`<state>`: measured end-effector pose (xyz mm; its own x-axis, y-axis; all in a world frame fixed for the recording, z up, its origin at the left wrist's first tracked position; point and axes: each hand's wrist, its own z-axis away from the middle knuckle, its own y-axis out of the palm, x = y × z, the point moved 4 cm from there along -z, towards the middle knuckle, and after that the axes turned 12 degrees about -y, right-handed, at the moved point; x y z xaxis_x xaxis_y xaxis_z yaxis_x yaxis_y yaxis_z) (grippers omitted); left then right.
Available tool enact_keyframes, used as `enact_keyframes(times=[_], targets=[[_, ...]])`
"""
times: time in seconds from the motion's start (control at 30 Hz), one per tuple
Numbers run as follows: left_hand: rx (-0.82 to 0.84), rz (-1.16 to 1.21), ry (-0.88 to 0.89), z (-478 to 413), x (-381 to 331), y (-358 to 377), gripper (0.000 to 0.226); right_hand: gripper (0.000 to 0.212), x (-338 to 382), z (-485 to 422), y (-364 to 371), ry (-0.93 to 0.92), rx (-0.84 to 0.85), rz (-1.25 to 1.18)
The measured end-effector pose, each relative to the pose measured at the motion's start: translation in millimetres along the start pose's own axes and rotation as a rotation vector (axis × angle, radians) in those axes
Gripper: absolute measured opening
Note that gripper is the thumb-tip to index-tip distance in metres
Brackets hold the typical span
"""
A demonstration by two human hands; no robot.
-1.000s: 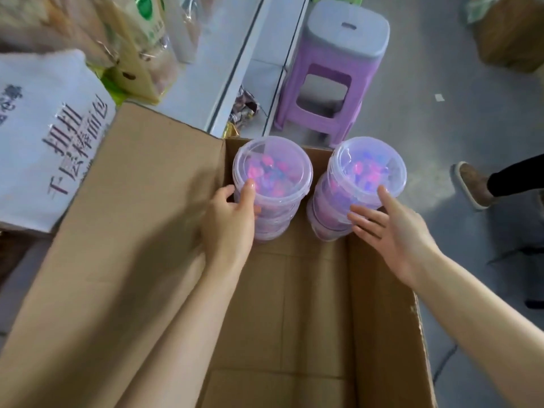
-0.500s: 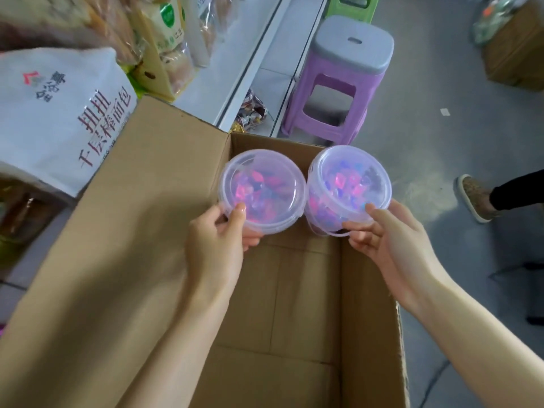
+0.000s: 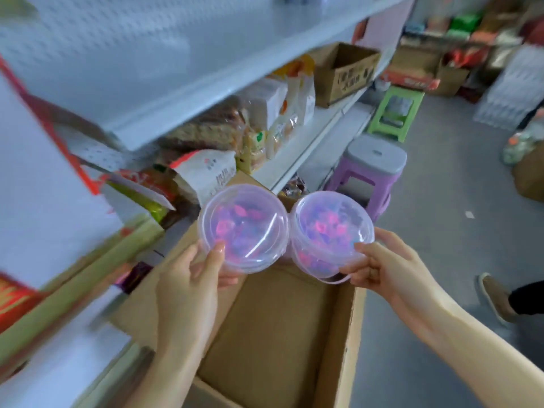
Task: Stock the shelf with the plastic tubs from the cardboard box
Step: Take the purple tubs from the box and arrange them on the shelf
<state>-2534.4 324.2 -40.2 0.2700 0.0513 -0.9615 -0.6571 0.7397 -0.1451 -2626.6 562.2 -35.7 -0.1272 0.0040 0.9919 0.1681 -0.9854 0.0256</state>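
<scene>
Looking down past our arms, we see the white shelf (image 3: 182,83) filling the left half of the view. It is smeared by motion, and its near end runs out of frame. The packets (image 3: 282,113) on its lower board blur together, so we cannot count them. One open carton (image 3: 344,72) sits farther along that board.

Below our arms stands one cardboard box (image 3: 279,334), cut off by the bottom edge. The part of its inside that shows is plain cardboard, and its far corner is hidden behind the tubs.

Two stools stand on the floor (image 3: 441,231) beside the shelf: a purple stool (image 3: 374,172) with a grey seat, partly hidden by a tub, and a green stool (image 3: 394,110) beyond it. At the right edge one shoe (image 3: 494,295) and a dark trouser leg are cropped by the frame.

Both our hands are raised above the box. Our left hand (image 3: 188,284) grips the left tub (image 3: 244,228), with the thumb on the lid and the fingers curled underneath, mostly out of sight. Our right hand (image 3: 391,272) grips the right tub (image 3: 329,231), with the thumb on the lid's edge and the fingers round the wall.

We count two tubs, clear and lidded, held side by side with their rims meeting, over the box's far end near the shelf's lower board. Their pink and purple contents are too blurred to identify. One thin handle (image 3: 332,279) hangs under the right tub.
</scene>
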Motion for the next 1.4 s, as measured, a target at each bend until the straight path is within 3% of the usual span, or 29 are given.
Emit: enact_keyframes(times=[0.17, 0.27, 0.43, 0.6, 0.8, 1.0, 1.23, 1.4], targets=[[-0.079, 0.186, 0.042, 83.3, -78.2, -68.7, 0.015, 0.024, 112.0, 55.3, 19.2, -0.100, 0.170, 0.025], [-0.135, 0.230, 0.125, 122.1, -128.2, -110.7, 0.014, 0.009, 170.5, 78.0, 42.3, -0.134, 0.215, -0.002], [-0.262, 0.239, 0.330, 178.1, -221.1, -203.3, 0.017, 0.005, 254.8, 125.1, 116.1, -0.154, 0.363, -0.157], [-0.409, 0.295, 0.375, 209.3, -271.4, -299.0, 0.027, 0.010, 305.1, 172.1, 203.2, -0.136, 0.620, -0.249], [-0.515, 0.381, 0.251, 199.6, -279.8, -386.0, 0.031, 0.006, 326.2, 193.7, 298.3, -0.109, 0.767, -0.140], [-0.510, 0.223, -0.003, 138.4, -283.4, -455.6, 0.016, 0.004, 337.2, 176.5, 385.1, -0.061, 0.801, 0.029], [-0.634, 0.089, -0.016, 99.6, -267.3, -458.4, 0.024, 0.008, 321.6, 143.3, 430.2, -0.108, 0.777, 0.122], [-0.625, 0.093, -0.088, 72.5, -253.5, -454.0, 0.024, 0.011, 315.2, 118.9, 441.4, -0.067, 0.790, 0.156]])
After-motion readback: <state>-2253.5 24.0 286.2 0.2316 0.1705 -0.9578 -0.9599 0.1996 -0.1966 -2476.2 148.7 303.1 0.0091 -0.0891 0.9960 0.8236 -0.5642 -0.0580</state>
